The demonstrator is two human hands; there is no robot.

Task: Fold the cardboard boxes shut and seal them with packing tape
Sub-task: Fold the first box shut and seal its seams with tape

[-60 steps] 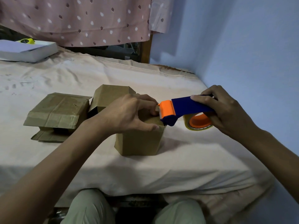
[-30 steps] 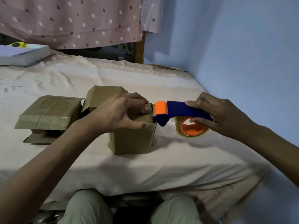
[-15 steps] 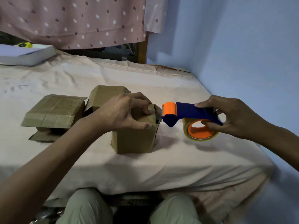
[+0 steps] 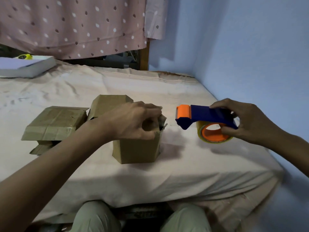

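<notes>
Head view: the right hand (image 4: 249,121) pulls the blue-and-orange tape dispenser (image 4: 205,119) away from the front box (image 4: 138,148), fingers wrapped round its handle; a second ago its orange roller sat at the box's top edge. Left hand (image 4: 133,121) stays curled on the top flaps, pinching them. Looks like one strip is laid. Two more boxes (image 4: 55,123) wait just behind, on the sheet (image 4: 184,173).

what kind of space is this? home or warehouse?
Most likely a home room, not a warehouse: the boxes sit on a cloth-covered surface like a bed or table, a dotted pink curtain hangs behind, and a painted blue wall stands on the right.
</notes>
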